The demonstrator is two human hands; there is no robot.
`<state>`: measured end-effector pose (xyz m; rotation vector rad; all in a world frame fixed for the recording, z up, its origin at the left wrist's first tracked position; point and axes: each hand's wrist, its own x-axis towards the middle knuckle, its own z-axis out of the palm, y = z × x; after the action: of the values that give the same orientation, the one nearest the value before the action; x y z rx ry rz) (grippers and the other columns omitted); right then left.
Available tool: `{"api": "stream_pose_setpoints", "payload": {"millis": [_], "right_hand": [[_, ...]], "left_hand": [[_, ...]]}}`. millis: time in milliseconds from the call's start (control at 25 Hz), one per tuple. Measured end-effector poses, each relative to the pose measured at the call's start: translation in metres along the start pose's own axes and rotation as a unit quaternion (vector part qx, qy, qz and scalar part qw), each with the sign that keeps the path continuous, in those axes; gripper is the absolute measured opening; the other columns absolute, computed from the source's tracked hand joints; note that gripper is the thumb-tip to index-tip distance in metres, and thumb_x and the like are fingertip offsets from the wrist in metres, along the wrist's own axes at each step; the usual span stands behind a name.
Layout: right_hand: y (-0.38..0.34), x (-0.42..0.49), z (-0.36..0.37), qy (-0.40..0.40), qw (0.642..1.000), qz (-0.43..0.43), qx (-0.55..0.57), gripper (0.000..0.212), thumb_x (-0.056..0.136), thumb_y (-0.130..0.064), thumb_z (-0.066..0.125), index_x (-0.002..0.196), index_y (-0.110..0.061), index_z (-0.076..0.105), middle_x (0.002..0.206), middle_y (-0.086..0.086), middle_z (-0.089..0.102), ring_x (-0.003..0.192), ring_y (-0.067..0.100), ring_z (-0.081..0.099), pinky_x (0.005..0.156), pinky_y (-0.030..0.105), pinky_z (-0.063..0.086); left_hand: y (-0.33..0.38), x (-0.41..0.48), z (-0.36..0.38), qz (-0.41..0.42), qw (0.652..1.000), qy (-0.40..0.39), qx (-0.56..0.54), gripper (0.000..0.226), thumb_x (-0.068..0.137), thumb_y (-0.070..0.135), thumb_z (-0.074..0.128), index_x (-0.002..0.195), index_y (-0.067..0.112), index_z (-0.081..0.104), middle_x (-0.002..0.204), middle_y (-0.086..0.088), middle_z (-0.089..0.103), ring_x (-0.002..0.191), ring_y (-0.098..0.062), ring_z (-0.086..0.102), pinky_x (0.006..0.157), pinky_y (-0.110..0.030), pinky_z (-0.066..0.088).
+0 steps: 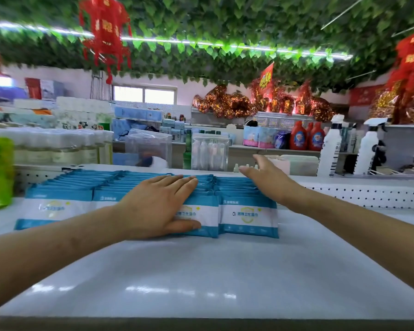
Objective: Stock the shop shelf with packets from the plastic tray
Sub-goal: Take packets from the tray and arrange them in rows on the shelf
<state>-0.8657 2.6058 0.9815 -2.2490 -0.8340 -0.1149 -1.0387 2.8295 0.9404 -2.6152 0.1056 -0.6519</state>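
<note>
Flat blue-and-white plastic wipe packets (247, 215) are stood in files along the far edge of the glossy white shop shelf (201, 271). The middle file is pressed by the left hand (158, 206), fingers (184, 185) straight and held together. The right hand (270, 180) is held at the right file's rear, fingers (246, 172) straight and slightly parted. Squaring-up is judged to be in hand. The plastic tray is not seen, so fetching more packets is called for next.

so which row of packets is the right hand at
The rightmost row: the right hand is open at its far end, while the left hand lies flat across the middle rows.
</note>
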Motion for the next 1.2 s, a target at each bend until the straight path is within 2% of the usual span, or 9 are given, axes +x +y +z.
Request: {"api": "stream_pose_setpoints", "payload": {"millis": [80, 240, 320, 480, 720, 840, 960, 1080, 1200], "right_hand": [[-0.027, -0.016, 0.008, -0.029, 0.989, -0.115, -0.082, 0.075, 0.100, -0.063, 0.044, 0.161, -0.027, 0.020, 0.168, -0.001, 0.023, 0.148, 0.020, 0.032, 0.117, 0.040, 0.030], [-0.070, -0.040, 0.048, -0.120, 0.926, -0.262, -0.243, 0.084, 0.095, -0.073, 0.040, 0.161, -0.029, 0.013, 0.167, -0.005, 0.021, 0.146, 0.017, 0.034, 0.119, 0.039, 0.032], [-0.080, -0.039, 0.067, -0.120, 0.894, -0.304, -0.308, 0.091, 0.093, -0.078, 0.038, 0.162, -0.025, 0.009, 0.169, -0.004, 0.017, 0.151, 0.017, 0.026, 0.122, 0.038, 0.024], [-0.081, -0.028, 0.096, -0.101, 0.852, -0.323, -0.400, 0.101, 0.088, -0.087, 0.032, 0.163, -0.024, 0.006, 0.170, -0.004, 0.014, 0.153, 0.018, 0.022, 0.125, 0.039, 0.021], [-0.085, -0.029, 0.095, -0.083, 0.851, -0.318, -0.410, 0.103, 0.087, -0.090, 0.025, 0.163, -0.024, 0.006, 0.169, -0.005, 0.017, 0.152, 0.016, 0.025, 0.125, 0.039, 0.023], [-0.112, -0.030, 0.098, -0.064, 0.865, -0.321, -0.380, 0.096, 0.089, -0.087, 0.022, 0.161, -0.025, 0.008, 0.168, -0.005, 0.020, 0.149, 0.017, 0.031, 0.123, 0.039, 0.027], [-0.151, -0.027, 0.120, -0.061, 0.872, -0.340, -0.348, 0.092, 0.090, -0.084, 0.025, 0.160, -0.026, 0.013, 0.167, -0.004, 0.023, 0.146, 0.019, 0.035, 0.121, 0.040, 0.030], [-0.177, -0.019, 0.157, -0.079, 0.870, -0.353, -0.336, 0.097, 0.088, -0.084, 0.028, 0.161, -0.021, 0.014, 0.167, -0.002, 0.020, 0.149, 0.020, 0.028, 0.122, 0.042, 0.028], [-0.187, -0.009, 0.183, -0.101, 0.868, -0.341, -0.348, 0.103, 0.085, -0.087, 0.028, 0.161, -0.020, 0.012, 0.169, -0.001, 0.012, 0.154, 0.020, 0.017, 0.125, 0.046, 0.022]], "left_hand": [[-0.018, -0.011, -0.007, 0.005, 1.000, -0.001, 0.008, 0.103, 0.089, 0.090, 0.015, 0.164, 0.019, 0.015, 0.169, 0.001, 0.025, 0.153, -0.018, 0.030, 0.123, -0.031, 0.012], [-0.081, -0.052, -0.017, 0.005, 0.998, -0.052, 0.024, 0.102, 0.087, 0.092, 0.015, 0.164, 0.026, 0.007, 0.171, 0.004, 0.019, 0.155, -0.015, 0.023, 0.123, -0.028, 0.006], [-0.108, -0.072, -0.016, 0.006, 0.994, -0.100, 0.031, 0.103, 0.085, 0.093, 0.018, 0.164, 0.028, 0.005, 0.171, 0.007, 0.016, 0.155, -0.014, 0.021, 0.125, -0.028, 0.005], [-0.124, -0.072, 0.005, 0.030, 0.989, -0.142, 0.030, 0.109, 0.082, 0.095, 0.029, 0.164, 0.025, 0.010, 0.168, 0.006, 0.026, 0.152, -0.016, 0.029, 0.125, -0.034, 0.020], [-0.134, -0.069, 0.007, 0.064, 0.992, -0.108, 0.011, 0.102, 0.088, 0.090, 0.028, 0.163, 0.023, 0.011, 0.166, 0.002, 0.030, 0.149, -0.019, 0.036, 0.124, -0.038, 0.030], [-0.169, -0.100, -0.011, -0.012, 0.995, -0.096, -0.040, 0.098, 0.089, 0.086, 0.033, 0.163, 0.030, 0.003, 0.170, 0.005, 0.022, 0.151, -0.018, 0.032, 0.122, -0.042, 0.033], [-0.211, -0.151, -0.013, -0.117, 0.975, -0.156, -0.109, 0.108, 0.082, 0.087, 0.046, 0.162, 0.037, -0.005, 0.172, 0.007, 0.011, 0.154, -0.016, 0.024, 0.124, -0.037, 0.023], [-0.221, -0.178, -0.001, -0.139, 0.960, -0.191, -0.151, 0.122, 0.071, 0.090, 0.059, 0.161, 0.040, -0.007, 0.171, 0.015, -0.001, 0.154, -0.012, 0.019, 0.122, -0.029, 0.020], [-0.218, -0.173, 0.016, -0.151, 0.956, -0.177, -0.180, 0.127, 0.068, 0.085, 0.069, 0.162, 0.035, -0.002, 0.170, 0.016, 0.004, 0.148, -0.015, 0.033, 0.121, -0.030, 0.028]]}}
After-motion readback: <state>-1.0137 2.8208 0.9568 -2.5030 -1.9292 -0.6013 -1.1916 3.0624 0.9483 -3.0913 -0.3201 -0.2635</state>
